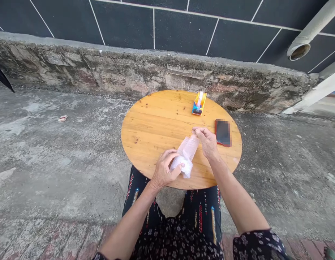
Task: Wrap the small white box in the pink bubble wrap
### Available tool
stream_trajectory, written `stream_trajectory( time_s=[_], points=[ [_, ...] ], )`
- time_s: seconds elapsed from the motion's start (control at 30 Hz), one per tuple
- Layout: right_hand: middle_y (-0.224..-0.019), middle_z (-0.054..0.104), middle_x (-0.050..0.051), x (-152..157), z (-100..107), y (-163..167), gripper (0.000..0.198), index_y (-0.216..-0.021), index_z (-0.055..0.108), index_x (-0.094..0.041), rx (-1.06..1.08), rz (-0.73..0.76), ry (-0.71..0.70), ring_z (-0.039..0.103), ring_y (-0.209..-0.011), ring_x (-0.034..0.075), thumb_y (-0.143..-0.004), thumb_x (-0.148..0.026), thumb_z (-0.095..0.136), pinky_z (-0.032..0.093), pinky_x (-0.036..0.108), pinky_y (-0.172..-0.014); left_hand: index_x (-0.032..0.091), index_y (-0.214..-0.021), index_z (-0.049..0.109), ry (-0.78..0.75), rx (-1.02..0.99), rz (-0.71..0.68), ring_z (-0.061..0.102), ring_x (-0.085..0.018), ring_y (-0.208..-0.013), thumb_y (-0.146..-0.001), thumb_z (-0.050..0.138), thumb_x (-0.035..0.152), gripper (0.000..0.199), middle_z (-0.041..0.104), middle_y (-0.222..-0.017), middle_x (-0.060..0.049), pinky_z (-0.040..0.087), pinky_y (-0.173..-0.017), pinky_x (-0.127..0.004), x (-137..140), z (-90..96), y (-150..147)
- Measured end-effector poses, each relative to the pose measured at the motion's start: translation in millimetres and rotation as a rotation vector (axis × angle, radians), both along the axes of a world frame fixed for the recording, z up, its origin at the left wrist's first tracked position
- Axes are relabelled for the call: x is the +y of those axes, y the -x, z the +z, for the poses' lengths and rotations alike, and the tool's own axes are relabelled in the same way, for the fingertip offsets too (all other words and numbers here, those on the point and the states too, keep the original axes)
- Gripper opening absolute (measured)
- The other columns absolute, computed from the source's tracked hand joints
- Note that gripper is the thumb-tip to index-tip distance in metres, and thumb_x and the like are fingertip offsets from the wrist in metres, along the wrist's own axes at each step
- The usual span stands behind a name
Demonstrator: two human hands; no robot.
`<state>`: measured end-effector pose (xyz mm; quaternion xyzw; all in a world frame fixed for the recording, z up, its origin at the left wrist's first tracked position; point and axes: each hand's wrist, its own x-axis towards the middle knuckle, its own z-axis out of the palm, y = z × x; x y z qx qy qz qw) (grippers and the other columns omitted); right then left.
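Note:
A small bundle in translucent whitish-pink wrap (183,165), which looks like bubble wrap, rests near the front edge of the round wooden table. My left hand (164,170) is closed around the bundle's left side, with the thumb pressing on its front. From the bundle a loose flap of the wrap (190,147) reaches up and to the right. At the flap's far end, my right hand (207,142) pinches it between thumb and fingertips. What lies inside the wrap is hidden.
On the wooden table (153,119), a yellow and blue tape dispenser (199,103) stands at the back. A dark phone with a red edge (223,133) lies to the right of my right hand. Behind is a low stone wall (124,74); a pipe (305,41) juts out at upper right.

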<state>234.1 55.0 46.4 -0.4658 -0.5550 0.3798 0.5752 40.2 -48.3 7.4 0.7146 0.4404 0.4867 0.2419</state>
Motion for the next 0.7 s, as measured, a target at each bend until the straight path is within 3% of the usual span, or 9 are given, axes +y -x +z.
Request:
stream_trajectory(
  time_s=[0.2, 0.5, 0.7],
  points=[
    [-0.091, 0.072, 0.004, 4.6, -13.0, -7.6, 0.019, -0.075, 0.065, -0.021, 0.064, -0.056, 0.048, 0.064, -0.085, 0.018, -0.076, -0.039, 0.066, 0.049, 0.036, -0.084, 0.019, -0.104, 0.062, 0.01, -0.028, 0.003, 0.06, -0.025, -0.108, -0.079, 0.063, 0.026, 0.026, 0.061, -0.114, -0.011, 0.049, -0.095, -0.04, 1.6, 1.4, 0.2],
    [-0.093, 0.071, 0.006, 11.5, -6.4, -21.0, 0.022, -0.079, 0.065, -0.019, 0.041, -0.116, 0.103, 0.065, -0.085, 0.019, -0.076, -0.04, 0.065, 0.049, 0.033, -0.074, 0.019, -0.101, 0.062, 0.035, -0.05, -0.011, 0.061, -0.024, -0.102, -0.078, 0.062, 0.02, 0.023, 0.064, -0.107, -0.009, 0.049, -0.091, -0.038, 1.5, 1.2, 0.4],
    [-0.085, 0.069, 0.003, -15.0, -9.8, -15.8, 0.019, -0.08, 0.064, -0.019, -0.027, -0.103, 0.038, 0.062, -0.08, 0.017, -0.08, -0.038, 0.061, 0.049, 0.033, -0.078, 0.019, -0.101, 0.063, 0.046, -0.075, -0.009, 0.061, -0.023, -0.101, -0.076, 0.061, 0.017, 0.025, 0.064, -0.107, -0.009, 0.049, -0.091, -0.037, 1.7, 2.4, 0.6]
  ],
)
